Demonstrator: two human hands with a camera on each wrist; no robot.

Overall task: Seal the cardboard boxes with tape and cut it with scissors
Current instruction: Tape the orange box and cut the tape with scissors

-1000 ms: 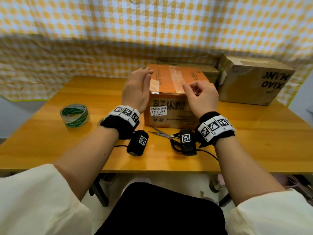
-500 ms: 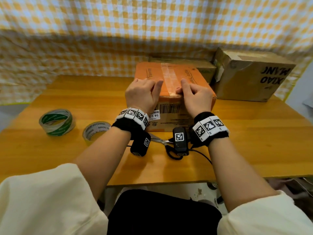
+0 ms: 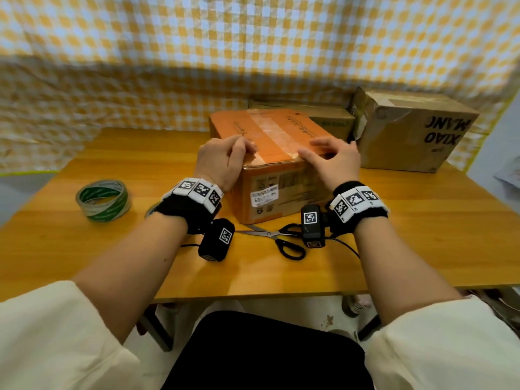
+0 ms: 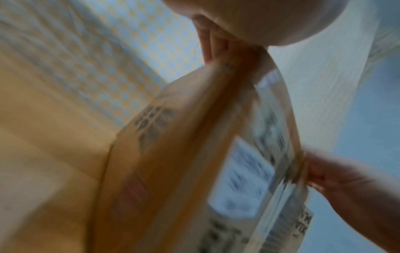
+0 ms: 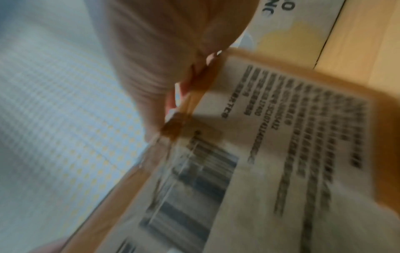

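Head view. Orange cardboard box (image 3: 270, 153) on the bench (image 3: 422, 220), near the middle, just in front of two brown boxes (image 3: 416, 130) at the back. Strip of clear tape (image 3: 277, 130) along the top, running from the far edge to the near edge and slightly toward the right; box's long axis apparently across that, left to right. Left hand (image 3: 222, 160) at the near left top edge, fingers bent, tips down on the cardboard beside the tape end. Right hand (image 3: 333, 159) at the near right, fingers loosely curved, tips resting on the top; nothing held. Likely step: pressing the tape end over the near edge. Best done by rubbing outward from the seam, then down the front face, box held steady so no wrinkle is trapped. Scissors (image 3: 277, 237) flat on the bench just in front of the box, blades pointing left. Green-and-white tape roll (image 3: 102, 199) well to the left.

Left wrist view. Blurred. Fingertips on the box's top edge; curl hard to judge.

Right wrist view. Blurred. Front label and barcode visible; fingertips at the taped edge, grip not clear.
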